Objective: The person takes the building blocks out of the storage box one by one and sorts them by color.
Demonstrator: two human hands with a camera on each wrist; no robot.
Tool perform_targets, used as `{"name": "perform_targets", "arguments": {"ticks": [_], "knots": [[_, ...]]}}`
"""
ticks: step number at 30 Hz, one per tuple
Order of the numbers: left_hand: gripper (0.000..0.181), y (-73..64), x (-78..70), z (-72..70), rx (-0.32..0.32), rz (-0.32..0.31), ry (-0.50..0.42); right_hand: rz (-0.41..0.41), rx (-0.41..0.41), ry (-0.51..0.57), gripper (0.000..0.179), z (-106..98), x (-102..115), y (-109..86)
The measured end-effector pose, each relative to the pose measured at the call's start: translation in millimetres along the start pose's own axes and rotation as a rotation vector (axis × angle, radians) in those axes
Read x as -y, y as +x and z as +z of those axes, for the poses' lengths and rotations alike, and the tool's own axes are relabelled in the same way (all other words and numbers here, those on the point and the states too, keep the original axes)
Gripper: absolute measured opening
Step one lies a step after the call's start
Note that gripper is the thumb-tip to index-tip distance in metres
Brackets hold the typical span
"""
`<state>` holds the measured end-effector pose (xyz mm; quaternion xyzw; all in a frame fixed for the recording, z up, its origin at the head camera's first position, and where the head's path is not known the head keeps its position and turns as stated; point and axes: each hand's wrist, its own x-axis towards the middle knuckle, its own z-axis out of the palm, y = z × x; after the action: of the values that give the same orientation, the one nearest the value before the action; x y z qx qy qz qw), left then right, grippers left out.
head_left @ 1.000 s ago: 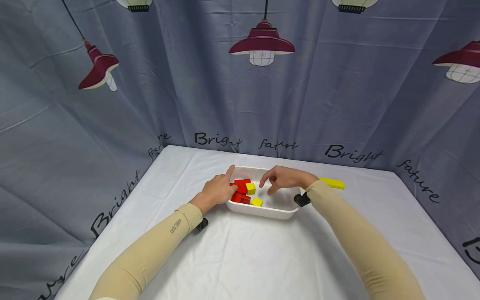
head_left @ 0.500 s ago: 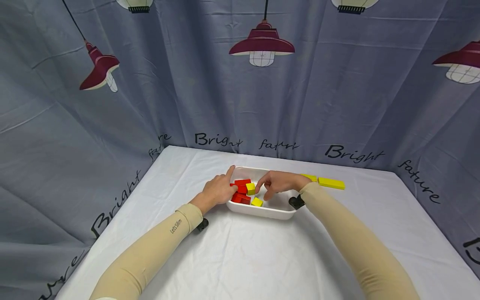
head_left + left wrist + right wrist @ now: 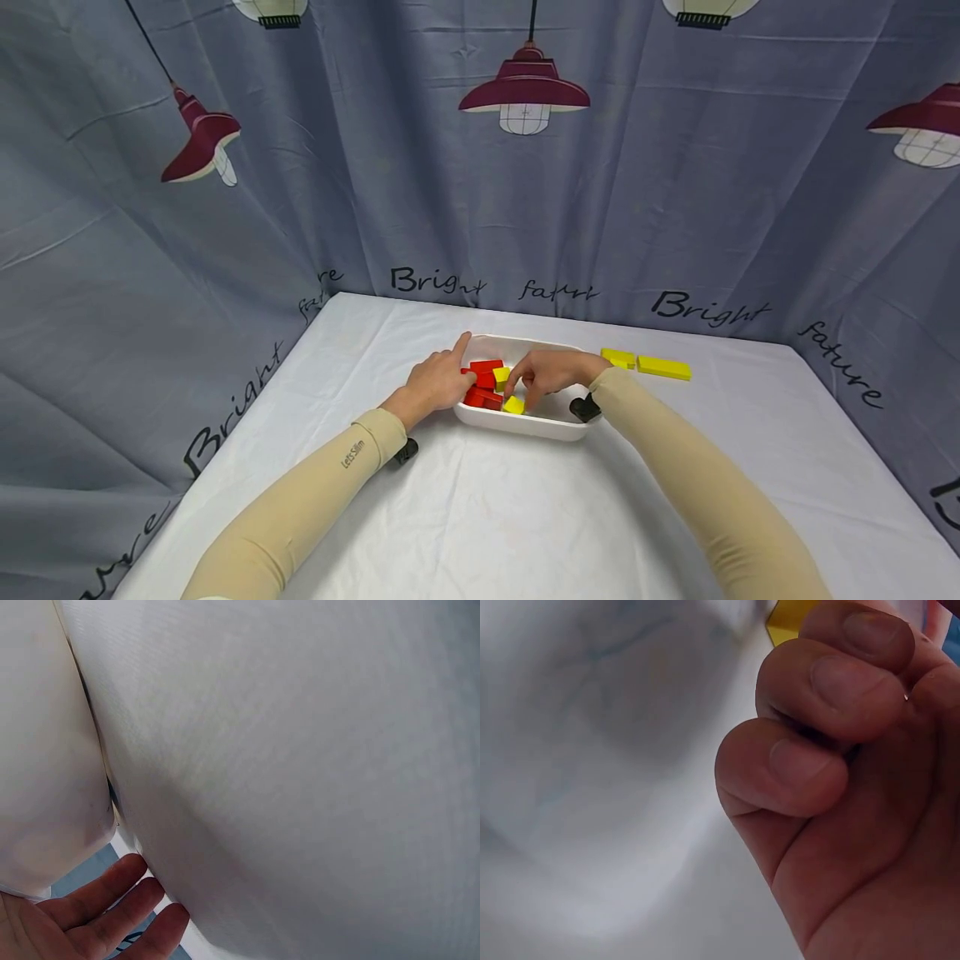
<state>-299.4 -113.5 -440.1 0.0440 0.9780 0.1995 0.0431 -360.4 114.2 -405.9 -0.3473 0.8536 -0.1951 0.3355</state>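
Note:
A white tray (image 3: 517, 425) stands on the table with several red blocks (image 3: 485, 398) heaped at its left end. Next to them in the tray are two small yellow blocks, an upper yellow block (image 3: 502, 379) and a lower yellow block (image 3: 513, 405). My left hand (image 3: 437, 383) holds the tray's left rim, thumb over the edge, its other fingers (image 3: 112, 885) outside near the cloth. My right hand (image 3: 551, 372) reaches into the tray, index finger and thumb on either side of the lower yellow block; its other fingers (image 3: 817, 690) are curled in the right wrist view.
Behind the right wrist two flat yellow pieces lie on the table: a shorter yellow piece (image 3: 617, 357) and a longer yellow bar (image 3: 663, 367). A white cloth (image 3: 495, 517) covers the table. A grey printed curtain (image 3: 420, 183) hangs behind it.
My right hand has moved left and down inside the tray, its fingertips coming to the lower yellow block. The shorter yellow piece is uncovered. My left hand stays on the tray.

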Motion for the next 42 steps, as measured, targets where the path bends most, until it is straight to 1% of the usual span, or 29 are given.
{"name": "perform_targets", "arguments": {"ticks": [6, 13, 20, 23, 27, 35, 42], "knots": [[0.074, 0.8, -0.4, -1.6, -0.011, 0.0, 0.004, -0.006, -0.004, 0.013, 0.03, -0.2, 2.0, 1.6], [0.074, -0.7, -0.2, 0.5, 0.004, -0.001, -0.001, -0.001, -0.016, -0.041, 0.027, 2.1, 1.4, 1.9], [0.074, -0.5, -0.9, 1.5, -0.009, 0.0, 0.008, 0.021, -0.027, -0.102, 0.027, -1.2, 7.3, -2.0], [0.074, -0.7, -0.8, 1.4, -0.009, -0.001, 0.013, 0.026, -0.031, -0.105, 0.027, -2.4, 8.7, -3.5], [0.074, -0.9, -1.2, 1.4, -0.008, 0.004, 0.012, 0.033, -0.032, -0.086, 0.024, -4.5, 9.8, -8.0], [0.074, -0.9, -0.9, 1.7, -0.006, 0.005, 0.011, 0.017, -0.084, -0.112, 0.017, -12.8, 9.3, -15.9], [0.074, -0.8, -0.9, 2.0, -0.009, 0.006, 0.016, 0.005, -0.121, -0.123, 0.018, -20.9, 9.7, -26.8]]}}
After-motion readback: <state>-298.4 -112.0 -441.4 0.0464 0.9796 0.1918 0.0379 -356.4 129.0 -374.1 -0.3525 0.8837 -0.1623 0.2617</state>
